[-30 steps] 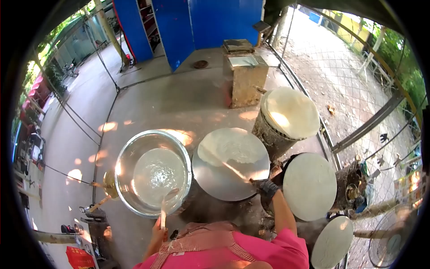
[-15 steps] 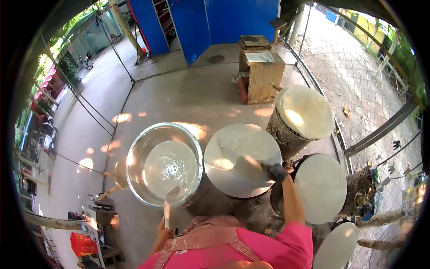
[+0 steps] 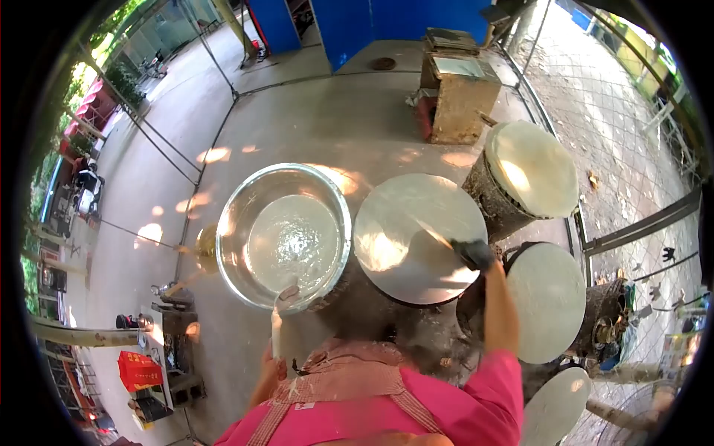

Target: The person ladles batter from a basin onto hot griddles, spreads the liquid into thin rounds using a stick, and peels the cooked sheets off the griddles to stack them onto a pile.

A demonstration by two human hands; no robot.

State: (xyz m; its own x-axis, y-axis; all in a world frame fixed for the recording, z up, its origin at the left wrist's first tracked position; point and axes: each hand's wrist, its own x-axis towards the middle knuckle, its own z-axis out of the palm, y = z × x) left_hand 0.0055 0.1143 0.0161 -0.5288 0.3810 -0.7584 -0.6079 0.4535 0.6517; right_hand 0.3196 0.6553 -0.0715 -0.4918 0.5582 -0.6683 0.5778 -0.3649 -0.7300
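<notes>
My right hand (image 3: 476, 255), in a dark glove, is closed round a thin flat scraper (image 3: 433, 234) that lies over the round griddle (image 3: 401, 279). Pale batter covers part of the griddle's surface. To the left stands a wide metal basin (image 3: 232, 223) with whitish batter (image 3: 291, 238) inside. My left hand (image 3: 274, 366) is closed round the handle of a ladle (image 3: 278, 316), whose head is at the basin's near rim.
Right of the griddle are more round pale-topped plates (image 3: 547, 301), (image 3: 558, 409). A drum with a pale round top (image 3: 534, 169) stands behind them. Farther back is a worn box stand (image 3: 465, 104). A red bag (image 3: 140, 370) is at lower left.
The scraper has swept over the griddle and turned, and the batter patch there has changed shape. The whole view has shifted, with things appearing farther right and higher. My left hand keeps the ladle.
</notes>
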